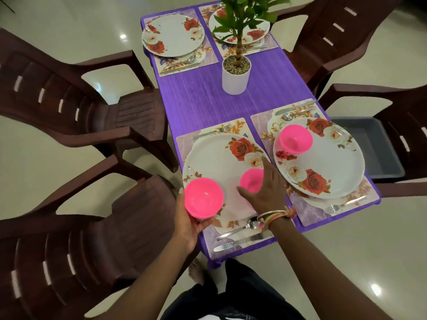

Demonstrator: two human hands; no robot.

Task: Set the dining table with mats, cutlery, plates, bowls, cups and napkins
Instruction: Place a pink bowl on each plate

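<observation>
Bowls (203, 197), pink and stacked, sit in our left hand (184, 218), its fingers curled under the stack at the near left rim of the plate (215, 158). Our right hand (265, 188) lies wide, fingers straight and spread over a single pink bowl (250, 179) that stands on the same plate, thumb at its near side. Right of this hand, on the neighbouring plate (335, 162), another pink bowl (295, 138) stands upright. Under our right wrist a spoon (242, 227) and knife (242, 242) lie on the mat (206, 234).
</observation>
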